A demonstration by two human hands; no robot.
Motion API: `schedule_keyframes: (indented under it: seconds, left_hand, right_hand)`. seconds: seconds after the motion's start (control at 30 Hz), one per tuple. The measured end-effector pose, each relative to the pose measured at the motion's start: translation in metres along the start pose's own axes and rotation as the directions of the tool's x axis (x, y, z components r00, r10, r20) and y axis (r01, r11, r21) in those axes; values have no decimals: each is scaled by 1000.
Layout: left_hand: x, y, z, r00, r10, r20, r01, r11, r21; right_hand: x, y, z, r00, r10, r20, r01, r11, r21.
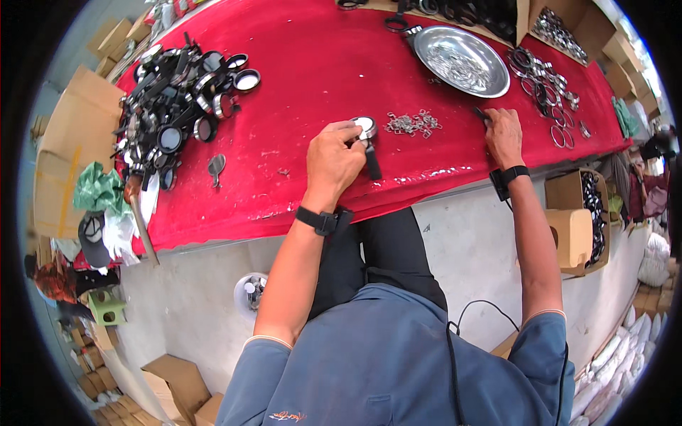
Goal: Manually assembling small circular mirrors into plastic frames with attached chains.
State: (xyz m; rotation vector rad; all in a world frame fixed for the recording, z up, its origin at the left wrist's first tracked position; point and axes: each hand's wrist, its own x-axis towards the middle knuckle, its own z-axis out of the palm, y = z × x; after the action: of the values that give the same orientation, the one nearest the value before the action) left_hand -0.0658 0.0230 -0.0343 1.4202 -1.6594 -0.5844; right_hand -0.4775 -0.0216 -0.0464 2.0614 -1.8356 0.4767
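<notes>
My left hand (pixel 334 160) is closed on a round silver-rimmed piece (pixel 366 126) with a short black handle that points toward the table's near edge. Just right of it lies a small heap of silver wire clips (pixel 413 123). Farther right, my right hand (pixel 504 135) rests low over the red cloth, its fingers bent round a small dark object (pixel 480 112) whose kind I cannot make out. Beyond that hand, a shiny metal bowl (pixel 432 41) holds more of the small wire pieces.
A large heap of black-handled round pieces (pixel 177 99) covers the left of the red table (pixel 298 64). One flat metal piece (pixel 217 167) lies apart. Metal rings (pixel 558 135) are strewn at right, near open cartons (pixel 590 28). A white bucket (pixel 245 305) stands below the table.
</notes>
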Motion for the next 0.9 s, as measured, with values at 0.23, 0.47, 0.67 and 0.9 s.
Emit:
schedule_keyframes:
  seconds: [0.23,0.47,0.67,0.9]
  left_hand:
    - [-4,-2,-6,1000,-23,-4,23,1000,9]
    - [1,6,-12,995,-56,87,55,998,12]
    - [-7,3,-22,980,25,195,-28,1000,12]
    - [-14,-10,-6,994,79,79,-75,995,-63]
  right_hand:
    - [-10,-105,-38,995,60,80,-89,896,435]
    - [-22,-221,-46,951,129,282,-306,551,776]
    - [-18,-242,-29,994,49,102,-102,774,625]
    - [-12,-247,-43,963,50,266,-238,623,745]
